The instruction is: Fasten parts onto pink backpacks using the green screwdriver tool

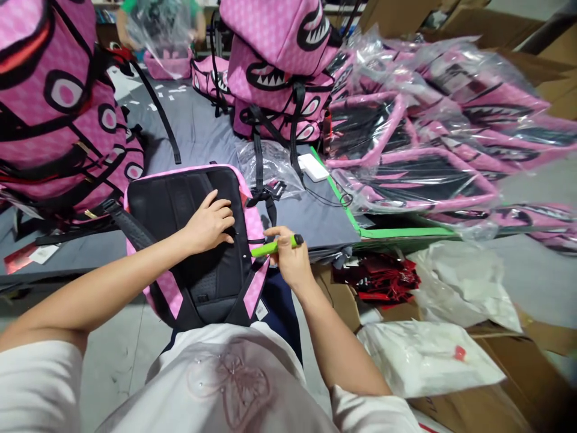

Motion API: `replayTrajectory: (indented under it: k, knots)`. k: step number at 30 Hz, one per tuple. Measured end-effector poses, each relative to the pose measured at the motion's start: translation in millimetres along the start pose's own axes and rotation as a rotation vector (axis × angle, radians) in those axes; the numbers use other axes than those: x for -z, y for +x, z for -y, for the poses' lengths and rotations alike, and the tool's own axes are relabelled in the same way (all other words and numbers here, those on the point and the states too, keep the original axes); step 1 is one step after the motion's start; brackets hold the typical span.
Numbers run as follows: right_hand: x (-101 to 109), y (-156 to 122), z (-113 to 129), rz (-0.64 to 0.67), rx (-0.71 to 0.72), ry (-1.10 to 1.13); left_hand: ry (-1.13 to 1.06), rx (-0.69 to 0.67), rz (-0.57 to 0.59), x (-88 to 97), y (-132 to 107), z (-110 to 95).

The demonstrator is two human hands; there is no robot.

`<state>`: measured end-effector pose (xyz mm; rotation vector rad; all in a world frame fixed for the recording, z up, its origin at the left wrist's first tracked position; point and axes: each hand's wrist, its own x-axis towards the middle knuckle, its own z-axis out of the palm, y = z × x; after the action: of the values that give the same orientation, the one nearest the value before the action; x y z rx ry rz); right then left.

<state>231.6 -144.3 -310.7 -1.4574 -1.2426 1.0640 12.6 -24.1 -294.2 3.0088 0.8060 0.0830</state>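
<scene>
A pink backpack with a black padded back panel (pixel 180 207) lies back side up at the table's front edge, close against my body. My left hand (pixel 211 222) rests on that panel, fingers spread and gripping nothing. At the bag's right side my right hand (pixel 288 255) is closed around a slim lime-green tool with a black end (pixel 273 246); its exact kind I cannot make out. The tool's tip is by the bag's pink side edge. A black shoulder strap (pixel 130 222) sticks out at the left, and a small white tag (pixel 261 310) hangs at the lower right.
Pink backpacks (pixel 108 117) are piled at the left, with another stack (pixel 279 78) at the back. Plastic-wrapped bags (pixel 433 174) cover the right side. A white box-like item (pixel 313 167) lies on the grey table cover (pixel 175 114). Across the table, a person in green (pixel 198 12) handles clear plastic.
</scene>
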Motion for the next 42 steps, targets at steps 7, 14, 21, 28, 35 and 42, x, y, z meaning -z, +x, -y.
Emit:
replayTrajectory:
  k: [7,14,21,28,35,42]
  knots:
    - [-38,19,-8,-0.073,-0.023,0.255,0.021,0.051,-0.091,-11.9,-18,-15]
    - [-61,18,-16,-0.261,0.020,0.051,-0.072,0.038,-0.208,-27.3,-29,-16]
    - [-66,16,-24,-0.244,0.044,-0.168,0.015,0.008,-0.254,-29.5,-28,-16]
    - [-69,18,-26,-0.263,0.075,-0.178,0.062,0.001,-0.280,-30.1,-27,-15]
    - [-70,19,-25,-0.278,0.072,-0.185,0.050,0.027,-0.228,-28.2,-27,-16]
    - [-70,20,-24,-0.284,0.087,-0.199,0.076,0.023,-0.246,-29.2,-26,-17]
